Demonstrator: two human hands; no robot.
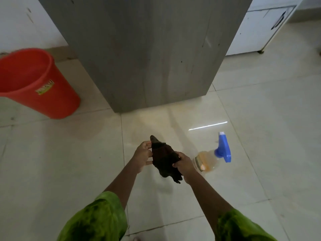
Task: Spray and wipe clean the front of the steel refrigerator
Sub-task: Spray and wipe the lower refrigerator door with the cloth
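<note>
The grey steel refrigerator (147, 49) rises straight ahead, its front marked with streaks and dark specks. Below it, over the floor, both hands hold a dark crumpled cloth (163, 157). My left hand (143, 156) pinches the cloth's upper left edge. My right hand (185, 165) grips its lower right part. A clear spray bottle (207, 161) with orange liquid and a blue trigger head (224, 147) stands on the tiles just right of my right hand, untouched.
A red plastic bucket (36, 84) stands on the floor left of the refrigerator. White cabinets (257, 28) with a dark handle are at the upper right. Pale glossy floor tiles (260, 105) spread around, with a light glare in front of the fridge.
</note>
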